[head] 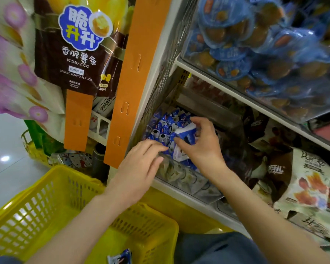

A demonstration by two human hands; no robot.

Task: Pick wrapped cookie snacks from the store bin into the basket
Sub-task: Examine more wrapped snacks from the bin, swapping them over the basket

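While the left hand (139,164) is touching the snacks (160,126) in the bin (179,178) with straight fingers, the right hand (200,141) is pinching glossy blue-and-white packs (186,133); another pack (120,258) is lying in the basket (46,197).

Heaped loosely at the left end of the store bin (181,177): wrapped cookie snacks (161,128), small blue-and-white packets. Just above the heap, a lifted packet (187,133), tilted, pinched in the right grip (200,145). Store bin clear-fronted, sits low on the shelf. Below and left of it, the basket (46,202): yellow plastic, lattice-sided, open-topped. Inside, a lone packet (120,258), lies flat on the basket's floor.
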